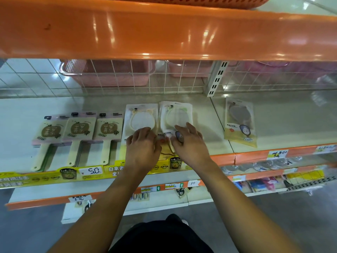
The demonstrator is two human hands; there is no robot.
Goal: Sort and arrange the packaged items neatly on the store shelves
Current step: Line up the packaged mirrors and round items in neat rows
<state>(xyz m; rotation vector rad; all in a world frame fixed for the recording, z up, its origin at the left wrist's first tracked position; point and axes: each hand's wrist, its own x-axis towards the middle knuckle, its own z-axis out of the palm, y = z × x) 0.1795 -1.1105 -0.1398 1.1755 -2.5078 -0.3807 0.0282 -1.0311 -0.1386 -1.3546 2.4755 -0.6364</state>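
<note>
Covering lower halves of two mirror packs (141,116): left hand (142,148), right hand (189,145); grip unclear.

My arms are bare from the bottom of the view all the way to the wrists, with no sleeves showing on either one. My left hand (141,143) and right hand (190,143) are bare too: no gloves, no watch, no bracelet, and no ring that I can make out. My fingers (189,127) are uncovered, the nails short. Below my arms I wear dark, black clothing (160,236), plain and without visible markings. A pale shoe tip (185,222) peeks out beside it.
</note>
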